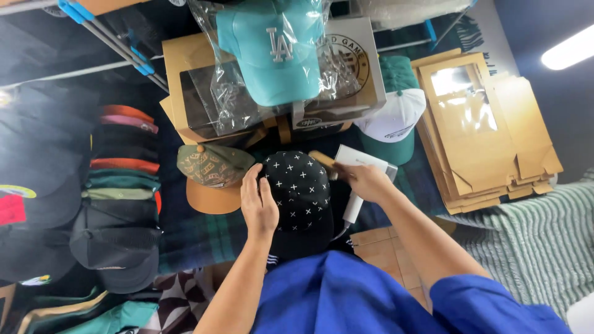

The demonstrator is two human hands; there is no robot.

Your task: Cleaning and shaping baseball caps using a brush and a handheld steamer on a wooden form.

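A black cap (297,192) with white crosses is being held in the middle of the scene, over a dark plaid cloth (198,238). It's being steadied by the left hand (258,204), fingers pressed together flat on its left side. A white tool (359,170) is being gripped by the right hand (364,180) just right of the cap, fingers curled around it. A teal cap (275,52) in plastic is being kept on boxes at the far side, with stacked caps (120,185) piled to the left.
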